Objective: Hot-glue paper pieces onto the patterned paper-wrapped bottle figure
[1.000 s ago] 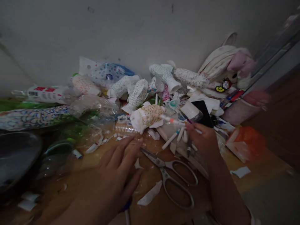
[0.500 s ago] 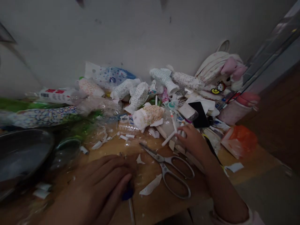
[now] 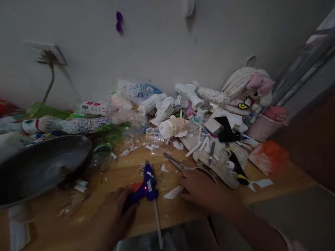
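My left hand (image 3: 113, 212) is closed around the grip of a blue glue gun (image 3: 144, 186) that lies on the wooden table (image 3: 123, 174); a small red light glows on the gun. My right hand (image 3: 200, 190) rests on the handles of the metal scissors (image 3: 180, 164), its fingers curled over them beside a white paper scrap (image 3: 173, 192). Several white marker pens (image 3: 201, 144) lie just beyond the scissors.
A dark round pan (image 3: 39, 165) sits at the left. Paper-wrapped bottles (image 3: 172, 127), plastic bottles and wrappers crowd the back along the wall. A black phone (image 3: 225, 129), an orange bag (image 3: 269, 155) and a white backpack (image 3: 248, 83) lie at the right. A wall socket (image 3: 49, 55) has a cable plugged in.
My right hand left the marker pens and came back onto the scissors' handles. My left hand pulled toward me and now grips the glue gun, which has come into full view.
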`<state>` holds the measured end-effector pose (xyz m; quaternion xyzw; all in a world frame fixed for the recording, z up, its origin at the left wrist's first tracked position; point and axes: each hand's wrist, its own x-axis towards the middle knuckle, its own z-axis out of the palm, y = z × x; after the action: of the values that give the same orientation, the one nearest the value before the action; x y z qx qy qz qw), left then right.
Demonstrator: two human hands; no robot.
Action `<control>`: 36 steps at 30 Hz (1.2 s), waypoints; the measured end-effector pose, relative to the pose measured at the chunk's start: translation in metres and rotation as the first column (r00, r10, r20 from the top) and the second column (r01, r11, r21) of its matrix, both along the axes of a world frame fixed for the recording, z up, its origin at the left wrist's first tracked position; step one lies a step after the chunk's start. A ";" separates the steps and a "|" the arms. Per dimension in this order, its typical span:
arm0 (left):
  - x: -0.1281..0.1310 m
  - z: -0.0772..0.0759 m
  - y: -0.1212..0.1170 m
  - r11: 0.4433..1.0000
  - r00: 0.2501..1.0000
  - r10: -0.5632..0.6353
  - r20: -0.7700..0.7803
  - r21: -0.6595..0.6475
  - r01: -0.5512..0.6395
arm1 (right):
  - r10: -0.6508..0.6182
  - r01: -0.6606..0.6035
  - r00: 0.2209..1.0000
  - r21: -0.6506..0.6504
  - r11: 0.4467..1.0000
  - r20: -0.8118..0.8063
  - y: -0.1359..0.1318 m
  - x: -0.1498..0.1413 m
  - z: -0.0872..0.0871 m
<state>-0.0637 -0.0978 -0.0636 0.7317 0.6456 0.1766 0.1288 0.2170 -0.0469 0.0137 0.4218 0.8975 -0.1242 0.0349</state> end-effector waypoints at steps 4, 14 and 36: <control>0.005 0.021 -0.003 0.999 0.985 0.001 -0.173 0.052 0.008 | 0.043 -0.045 0.999 0.101 0.994 0.026 -0.003 -0.002 -0.004; -0.024 0.010 0.002 0.962 0.906 0.227 -0.357 0.228 -0.151 | 0.129 -0.122 0.991 0.149 0.981 -0.041 0.006 0.002 -0.015; 0.107 0.086 0.191 0.978 0.979 -0.162 0.121 0.153 0.143 | -0.346 0.564 0.704 0.192 0.804 -0.621 -0.071 0.066 -0.076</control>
<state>0.0436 0.0930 0.0220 0.7733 0.5630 0.2602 0.1317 0.2829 -0.1182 -0.0623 0.5773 0.7385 -0.0761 -0.3401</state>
